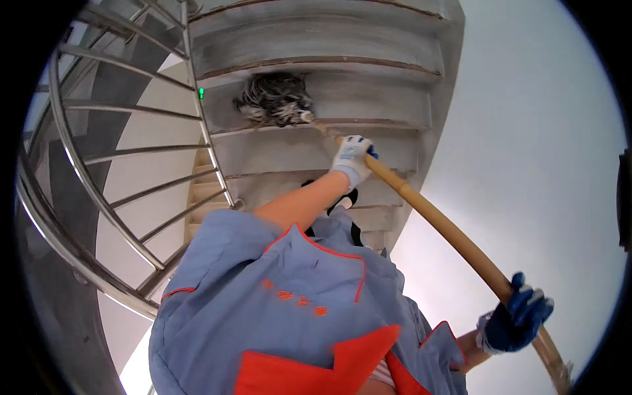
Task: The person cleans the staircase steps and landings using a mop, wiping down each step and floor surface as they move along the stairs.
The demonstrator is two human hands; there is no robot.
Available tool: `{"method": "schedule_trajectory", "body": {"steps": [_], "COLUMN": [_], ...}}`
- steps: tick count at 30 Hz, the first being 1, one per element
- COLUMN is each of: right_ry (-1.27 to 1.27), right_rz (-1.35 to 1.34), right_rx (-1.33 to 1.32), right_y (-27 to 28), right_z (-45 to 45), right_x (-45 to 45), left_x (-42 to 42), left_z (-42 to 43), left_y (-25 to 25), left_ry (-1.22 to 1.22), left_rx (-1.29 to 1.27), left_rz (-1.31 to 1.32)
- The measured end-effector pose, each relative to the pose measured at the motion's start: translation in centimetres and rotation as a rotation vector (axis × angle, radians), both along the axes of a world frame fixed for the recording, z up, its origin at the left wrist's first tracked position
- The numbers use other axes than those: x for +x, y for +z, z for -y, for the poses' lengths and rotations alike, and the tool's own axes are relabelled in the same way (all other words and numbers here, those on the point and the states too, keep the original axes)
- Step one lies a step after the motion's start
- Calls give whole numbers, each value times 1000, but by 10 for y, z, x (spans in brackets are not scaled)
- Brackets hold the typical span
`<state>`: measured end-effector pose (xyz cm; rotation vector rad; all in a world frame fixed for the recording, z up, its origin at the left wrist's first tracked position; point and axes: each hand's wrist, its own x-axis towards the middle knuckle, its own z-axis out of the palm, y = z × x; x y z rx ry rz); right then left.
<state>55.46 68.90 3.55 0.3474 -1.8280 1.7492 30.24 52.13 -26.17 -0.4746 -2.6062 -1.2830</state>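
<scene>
A mop with a long wooden pole [442,224] runs diagonally from the lower right up to the stairs. Its dark, grey-and-white stringy head [276,99] lies spread on a step tread and reaches that step's front edge. My left hand [353,158], in a white and blue work glove, is closed around the pole not far from the mop head. Lower down, near the pole's other end, my right hand [517,315] wraps round it in a blue-coated glove. The bottom tip of the pole is cut off by the dark view border.
Grey curved stairs [368,99] with worn brownish edges rise ahead. A metal railing [148,158] with several bars curves along the left. On the right stands a smooth white wall [513,145]. My shoes [345,197] are partly hidden below my left arm.
</scene>
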Motion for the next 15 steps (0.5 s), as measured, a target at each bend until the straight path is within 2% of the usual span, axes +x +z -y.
{"method": "schedule_trajectory", "body": {"steps": [1,4,6,8,9,10,11,12,13,15], "right_ry": [-21,-326,-702,-760,-562,-704,-640,-574,-332,-268], "right_rz": [15,-24,-64,-170,-247,-603,-668,-739,-532,-556], "right_rx": [50,168,651,743,588,167,52,-61,147,131], "right_y": [9,23,19,28,44,61,75,89,97,99], "right_z": [-6,-16,-38,-17,10,27,23,19,-7,-26], "right_x": [11,47,91,104,101,94,110,127,169,183], "left_x": [-2,-14,-15,21,47,67,86,97,103,102], "left_z": [-23,-102,-149,-177,-182,-175,-169,-171,-172,-165], "left_y": [10,18,27,64,92,120,147,146,145,154], "left_ry": [-60,-245,-423,-631,-713,-758,-804,-768,-731,-724], "left_rx": [11,26,7,-119,-183,-233,-280,-206,-133,-132], "left_rz": [13,-64,-137,-135,-136,-157,-179,-210,-242,-231]}}
